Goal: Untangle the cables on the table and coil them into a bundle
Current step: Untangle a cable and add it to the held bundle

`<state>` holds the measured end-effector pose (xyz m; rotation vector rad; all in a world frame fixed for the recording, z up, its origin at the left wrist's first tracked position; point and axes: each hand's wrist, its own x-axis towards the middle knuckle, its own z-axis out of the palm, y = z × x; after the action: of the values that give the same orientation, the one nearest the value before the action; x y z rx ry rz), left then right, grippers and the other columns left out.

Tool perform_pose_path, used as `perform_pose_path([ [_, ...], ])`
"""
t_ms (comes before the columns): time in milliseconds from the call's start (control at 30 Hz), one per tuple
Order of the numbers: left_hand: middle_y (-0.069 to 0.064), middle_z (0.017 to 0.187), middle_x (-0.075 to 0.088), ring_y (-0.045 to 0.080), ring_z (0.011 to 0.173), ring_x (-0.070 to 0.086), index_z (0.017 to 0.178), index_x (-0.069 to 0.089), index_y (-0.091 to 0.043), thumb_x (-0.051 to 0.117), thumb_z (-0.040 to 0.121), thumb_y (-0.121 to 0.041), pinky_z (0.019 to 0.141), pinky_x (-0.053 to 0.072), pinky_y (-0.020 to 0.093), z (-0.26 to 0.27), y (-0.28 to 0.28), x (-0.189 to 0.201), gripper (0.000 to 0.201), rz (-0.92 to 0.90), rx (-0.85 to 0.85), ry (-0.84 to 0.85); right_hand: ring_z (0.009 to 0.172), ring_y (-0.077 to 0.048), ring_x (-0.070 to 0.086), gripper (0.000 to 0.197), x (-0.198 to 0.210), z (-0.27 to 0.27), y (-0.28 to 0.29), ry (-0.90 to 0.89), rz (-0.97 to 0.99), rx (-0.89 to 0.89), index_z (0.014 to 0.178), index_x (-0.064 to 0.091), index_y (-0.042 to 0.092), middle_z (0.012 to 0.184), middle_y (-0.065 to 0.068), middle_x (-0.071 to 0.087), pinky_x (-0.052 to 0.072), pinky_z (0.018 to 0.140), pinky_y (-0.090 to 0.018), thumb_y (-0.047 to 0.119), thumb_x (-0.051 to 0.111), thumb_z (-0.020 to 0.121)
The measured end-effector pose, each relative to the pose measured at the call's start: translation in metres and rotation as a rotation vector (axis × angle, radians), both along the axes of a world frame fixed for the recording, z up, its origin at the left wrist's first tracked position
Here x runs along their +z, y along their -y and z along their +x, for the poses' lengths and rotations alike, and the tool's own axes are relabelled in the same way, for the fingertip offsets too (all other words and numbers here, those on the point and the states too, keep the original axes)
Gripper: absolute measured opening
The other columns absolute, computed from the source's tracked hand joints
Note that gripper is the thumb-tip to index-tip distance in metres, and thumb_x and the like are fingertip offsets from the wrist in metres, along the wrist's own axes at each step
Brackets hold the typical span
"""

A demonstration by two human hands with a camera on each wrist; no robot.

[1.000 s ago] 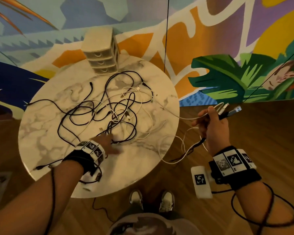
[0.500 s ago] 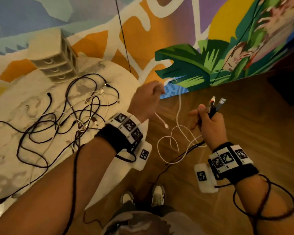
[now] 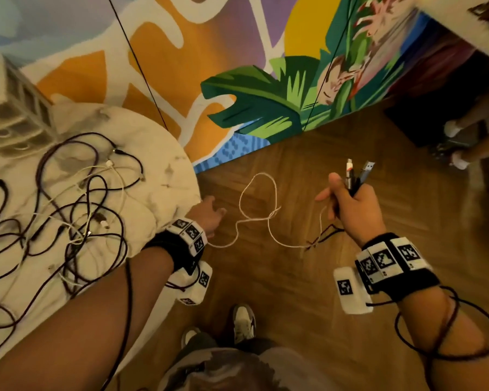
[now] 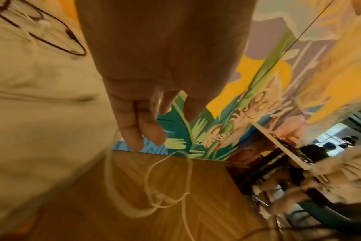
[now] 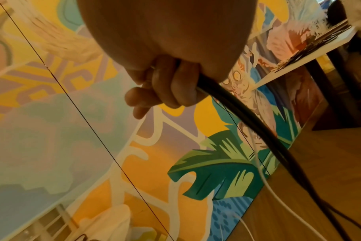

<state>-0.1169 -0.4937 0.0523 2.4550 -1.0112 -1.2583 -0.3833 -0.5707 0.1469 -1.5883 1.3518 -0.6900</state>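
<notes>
Gripping plugs (image 3: 357,176), right hand (image 3: 356,211), white cable (image 3: 273,215) dangling

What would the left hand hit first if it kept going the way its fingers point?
Probably the white cable loop hanging just ahead of the left hand; beyond it, the painted wall. Depth is unclear.

We log cable tangle (image 3: 68,210) on bench (image 3: 164,176) at 9 o'clock, drawer unit (image 3: 9,108) behind it at 10, loose cable (image 3: 261,176) off-bench toward 3, above floor (image 3: 288,283).
</notes>
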Motion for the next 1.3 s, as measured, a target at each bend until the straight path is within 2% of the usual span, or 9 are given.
perform_pose_path([
  [133,0.003,0.134,0.05,0.02,0.114,0.053,0.137,0.041,-0.024,0.054,0.094,-0.029,0.096,0.046,0.037,-0.04,0.02,0.027,0.045,-0.195,-0.32,-0.067,0.039,-0.009,0.045,0.055,0.007,0.002,0.003,0.018,-0.012,0.051,0.074,0.07,0.007,0.047,-0.006,0.054,0.039,0.045,-0.017,0.046,0.038,0.097],
  [300,0.0,0.128,0.044,0.014,0.11,0.053,0.131,0.043,-0.029,0.059,0.088,-0.039,0.089,0.053,0.035,-0.095,0.041,0.116,0.047,-0.585,-0.464,-0.474,0.034,-0.005,0.042,0.043,0.02,0.017,0.007,0.014,-0.031,0.171,0.062,0.056,0.013,0.04,0.002,0.049,0.036,0.041,-0.016,0.031,0.043,0.099],
  [467,0.013,0.111,0.061,0.033,0.092,0.066,0.123,0.054,-0.008,0.061,0.09,-0.032,0.072,0.057,0.048,-0.111,0.059,0.14,0.041,-0.584,-0.415,-0.616,0.04,0.007,0.051,0.038,0.025,0.034,0.012,0.032,-0.051,0.196,0.072,0.044,0.027,0.055,0.007,0.052,0.042,0.047,-0.019,-0.006,0.045,0.09],
  [667,0.007,0.066,0.057,0.02,0.061,0.054,0.073,0.056,-0.005,0.046,0.098,-0.025,0.061,0.046,0.03,-0.11,0.059,0.147,0.033,-0.903,-0.39,-0.291,0.05,-0.001,0.054,0.022,0.023,0.054,0.002,0.169,-0.107,0.19,0.082,0.056,0.013,0.065,0.002,0.056,0.042,0.047,-0.014,-0.008,0.05,0.087],
  [800,-0.006,0.044,0.036,0.021,0.04,0.035,0.055,0.04,-0.018,0.042,0.099,-0.019,0.046,0.035,0.034,-0.098,0.059,0.175,0.044,-0.962,-0.146,-0.525,0.044,-0.005,0.04,0.03,-0.015,0.053,-0.003,0.14,0.015,0.177,0.062,0.052,0.018,0.054,0.006,0.047,0.034,0.048,-0.023,0.008,0.057,0.09],
  [933,-0.015,0.043,0.027,0.002,0.04,0.027,0.054,0.035,-0.024,0.056,0.089,-0.02,0.047,0.021,0.014,-0.067,0.059,0.217,0.041,-1.232,-0.428,0.104,0.036,-0.004,0.027,0.048,-0.072,0.035,-0.003,-0.065,0.179,0.053,0.049,0.035,0.018,0.043,0.007,0.032,0.024,0.044,-0.022,0.019,0.059,0.09],
  [1067,0.0,0.049,0.056,0.013,0.044,0.032,0.066,0.061,-0.011,0.06,0.082,-0.03,0.05,0.025,0.022,-0.03,0.057,0.239,0.025,-1.346,-0.668,0.72,0.051,-0.02,0.033,0.047,-0.118,0.006,-0.001,-0.229,0.344,-0.113,0.05,0.035,0.015,0.048,-0.002,0.033,0.031,0.058,-0.033,0.024,0.055,0.092],
  [1200,-0.002,0.048,0.048,0.011,0.045,0.03,0.065,0.062,-0.012,0.067,0.08,-0.028,0.052,0.024,0.02,-0.031,0.044,0.224,0.022,-1.395,-0.74,0.69,0.051,-0.019,0.032,0.046,-0.122,0.012,0.006,-0.16,0.394,-0.138,0.049,0.036,0.02,0.049,-0.003,0.034,0.03,0.058,-0.037,0.031,0.055,0.089],
  [1300,-0.006,0.055,0.046,0.01,0.044,0.031,0.069,0.061,-0.016,0.06,0.086,-0.031,0.049,0.023,0.019,-0.046,0.037,0.185,0.022,-1.066,-0.797,0.509,0.049,-0.017,0.032,0.042,-0.088,0.037,0.007,-0.035,0.309,-0.081,0.05,0.036,0.022,0.049,-0.001,0.033,0.027,0.052,-0.035,0.033,0.054,0.085],
])
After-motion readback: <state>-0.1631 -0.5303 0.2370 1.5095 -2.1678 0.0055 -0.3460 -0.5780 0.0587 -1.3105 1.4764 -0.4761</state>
